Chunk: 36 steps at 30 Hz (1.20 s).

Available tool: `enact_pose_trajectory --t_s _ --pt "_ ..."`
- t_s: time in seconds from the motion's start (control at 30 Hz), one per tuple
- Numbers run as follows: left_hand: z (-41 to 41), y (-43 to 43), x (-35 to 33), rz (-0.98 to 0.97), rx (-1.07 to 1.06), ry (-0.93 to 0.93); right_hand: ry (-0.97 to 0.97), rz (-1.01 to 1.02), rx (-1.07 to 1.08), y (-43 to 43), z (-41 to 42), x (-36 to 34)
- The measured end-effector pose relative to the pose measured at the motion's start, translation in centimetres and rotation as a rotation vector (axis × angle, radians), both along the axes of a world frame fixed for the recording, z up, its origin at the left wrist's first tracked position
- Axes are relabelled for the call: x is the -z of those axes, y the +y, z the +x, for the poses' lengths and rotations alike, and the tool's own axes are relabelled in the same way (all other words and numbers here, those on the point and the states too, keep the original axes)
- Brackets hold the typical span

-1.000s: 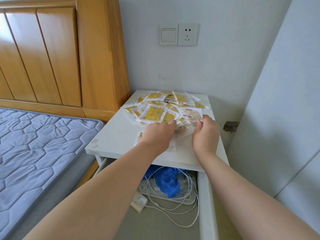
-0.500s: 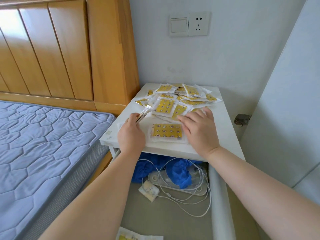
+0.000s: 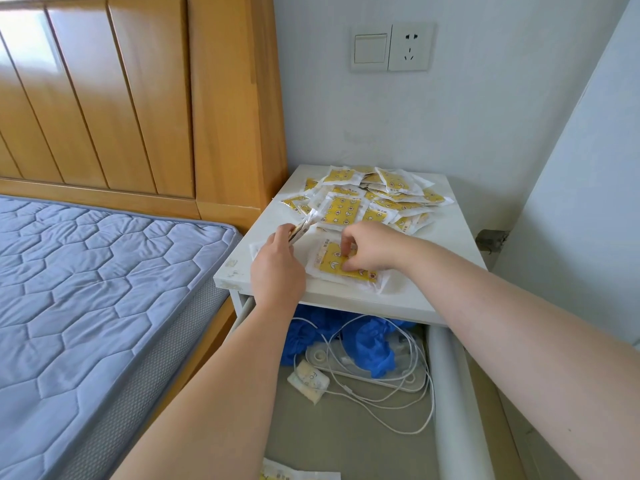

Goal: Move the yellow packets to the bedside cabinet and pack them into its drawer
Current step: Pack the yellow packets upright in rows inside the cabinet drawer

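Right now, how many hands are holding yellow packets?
2. The left hand grips a few packets over the cabinet; the right hand pinches one packet lying near its front edge.

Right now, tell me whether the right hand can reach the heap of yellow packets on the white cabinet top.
Probably yes. The right hand pinches a single yellow packet just before the heap of yellow packets; nothing stands between them on the white cabinet top.

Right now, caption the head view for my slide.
Left hand holds packets; right hand pinches a yellow packet on the cabinet above the open drawer.
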<state>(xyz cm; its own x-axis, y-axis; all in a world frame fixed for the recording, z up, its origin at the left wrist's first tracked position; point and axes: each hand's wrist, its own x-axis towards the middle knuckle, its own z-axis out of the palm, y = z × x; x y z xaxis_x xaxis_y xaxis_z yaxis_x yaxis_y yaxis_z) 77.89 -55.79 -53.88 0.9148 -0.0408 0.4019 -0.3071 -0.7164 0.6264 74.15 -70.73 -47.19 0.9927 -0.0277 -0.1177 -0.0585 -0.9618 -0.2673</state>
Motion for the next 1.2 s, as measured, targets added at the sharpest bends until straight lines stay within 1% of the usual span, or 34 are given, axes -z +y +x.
enact_pose_trajectory --t_s 0.13,0.2,0.33,0.4,0.5,0.57,0.63,0.73,0.8,0.9,0.97,1.07,1.2 --pt "0.0 -0.1 -0.1 -0.002 -0.005 0.001 0.140 -0.017 0.079 0.8 0.9 -1.1" --pt "-0.1 -0.1 -0.2 0.000 -0.002 0.005 0.177 -0.020 0.102 0.9 1.2 -1.5" --pt "-0.3 0.1 -0.4 0.007 0.024 0.017 0.081 0.008 0.185 1.1 0.5 -1.4" --pt "-0.6 0.4 -0.6 0.004 0.082 0.025 -0.014 0.081 0.258 0.9 -0.6 -1.1" --pt "-2.0 1.1 -1.0 0.000 0.187 0.054 -0.166 0.353 0.402 0.1 -2.5 -0.5" --pt "-3.6 1.3 -1.2 -0.019 0.225 0.074 -0.208 0.559 0.473 -0.3 -3.9 0.0" --pt "-5.6 1.4 -1.4 -0.044 0.238 0.093 -0.235 0.780 0.542 -0.4 -5.8 0.4" --pt "-8.9 2.1 -0.9 -0.030 0.309 0.071 -0.244 1.173 0.666 -0.4 -9.1 1.2" --pt "-10.6 2.8 -0.1 -0.036 0.353 0.093 -0.194 1.305 0.722 0.3 -11.3 2.2" --pt "-12.5 3.7 1.5 -0.067 0.376 0.217 -0.182 1.341 0.789 1.6 -13.6 5.4" --pt "-13.3 4.1 2.6 -0.129 0.406 0.327 -0.220 1.260 0.815 2.8 -14.4 7.8" --pt "-13.7 4.3 4.0 -0.201 0.429 0.444 -0.280 1.125 0.823 4.1 -15.0 10.6" --pt "-13.3 4.1 5.1 -0.193 0.415 0.624 -0.229 1.092 0.759 5.3 -15.6 12.8"
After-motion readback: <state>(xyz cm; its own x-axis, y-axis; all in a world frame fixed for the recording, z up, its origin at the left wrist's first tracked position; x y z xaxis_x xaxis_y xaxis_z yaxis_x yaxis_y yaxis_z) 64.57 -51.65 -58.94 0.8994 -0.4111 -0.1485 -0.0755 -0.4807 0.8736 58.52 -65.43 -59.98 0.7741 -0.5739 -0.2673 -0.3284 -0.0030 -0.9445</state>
